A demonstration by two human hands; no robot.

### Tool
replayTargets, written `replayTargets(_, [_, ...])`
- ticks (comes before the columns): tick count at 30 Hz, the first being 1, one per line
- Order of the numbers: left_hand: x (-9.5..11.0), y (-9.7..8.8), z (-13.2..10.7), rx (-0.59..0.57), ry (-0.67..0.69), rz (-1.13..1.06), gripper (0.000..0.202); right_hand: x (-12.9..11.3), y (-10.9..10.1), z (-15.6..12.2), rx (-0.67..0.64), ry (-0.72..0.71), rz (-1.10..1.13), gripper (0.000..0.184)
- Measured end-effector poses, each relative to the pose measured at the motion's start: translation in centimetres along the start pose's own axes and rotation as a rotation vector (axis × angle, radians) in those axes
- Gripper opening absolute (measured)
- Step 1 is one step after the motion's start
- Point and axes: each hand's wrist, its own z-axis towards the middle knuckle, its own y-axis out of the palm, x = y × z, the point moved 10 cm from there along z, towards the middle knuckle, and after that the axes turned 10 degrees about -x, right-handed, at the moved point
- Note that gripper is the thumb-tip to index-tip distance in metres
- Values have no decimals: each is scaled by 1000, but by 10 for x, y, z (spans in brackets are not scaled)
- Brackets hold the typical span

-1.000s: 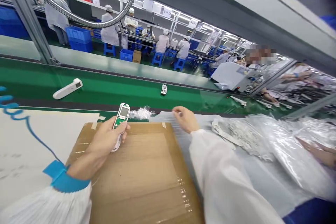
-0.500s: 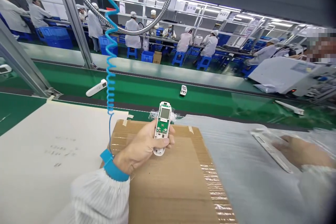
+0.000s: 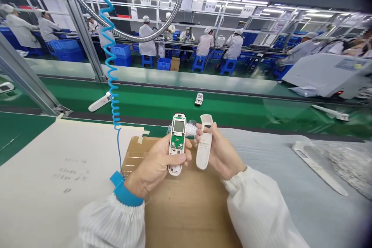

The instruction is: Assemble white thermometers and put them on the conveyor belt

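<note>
My left hand (image 3: 158,162) grips an opened white handheld device (image 3: 177,143), probably a thermometer, upright with its green circuit board and small grey screen facing me. Close beside it, my right hand (image 3: 225,153) holds a white plastic cover (image 3: 204,151), its hollow inner side towards me. The two parts are apart, with a small gap between them. Both hands hover over a brown cardboard sheet (image 3: 186,209). A blue wrist strap (image 3: 128,193) with a coiled blue cord (image 3: 114,97) circles my left wrist.
Another white cover (image 3: 319,168) lies on the grey-blue sheet (image 3: 261,155) at right, beside a clear bag of parts (image 3: 353,166). Several white devices, one part-built (image 3: 199,99), rest on the green conveyor belt (image 3: 154,99). A metal post (image 3: 78,27) stands at left; co-workers sit beyond.
My right hand has come from the far right to the middle, bringing a white cover beside the device. My left hand keeps hold of the device almost in place.
</note>
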Motion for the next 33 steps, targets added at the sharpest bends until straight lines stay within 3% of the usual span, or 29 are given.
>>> replayTargets(2, [0, -11, -1, 122, -31, 81, 30, 6, 3, -1, -21, -43, -22, 32])
replayTargets(5, [5, -34, -8, 383, -67, 411, 45, 12, 5, -5, -47, -82, -90, 26])
replayTargets(7, [15, -34, -9, 437, -22, 679, 42, 17, 13, -7, -111, -81, -161, 30])
replayTargets(11, [14, -23, -5, 384, -4, 909, 48, 29, 35, -10, -276, -79, -245, 38])
replayTargets(21, [11, -13, -4, 327, -6, 819, 54, 21, 25, -12, -232, -144, -255, 40])
replayTargets(23, [4, -3, -2, 277, -70, 936, 51, 21, 20, -12, -151, -102, -121, 43])
replayTargets(26, [-18, 10, 0, 172, -269, 1155, 57, 26, 13, -15, -33, -13, 154, 56])
replayTargets(29, [-29, 15, 2, 100, -341, 1247, 61, 20, 14, -16, -30, 3, 231, 58])
replayTargets(31, [-22, 8, 2, 158, -306, 1266, 60, 17, 22, -15, -112, 6, 208, 54])
replayTargets(33, [-4, -3, -1, 316, -197, 1265, 53, 16, 33, -15, -229, -9, 171, 43])
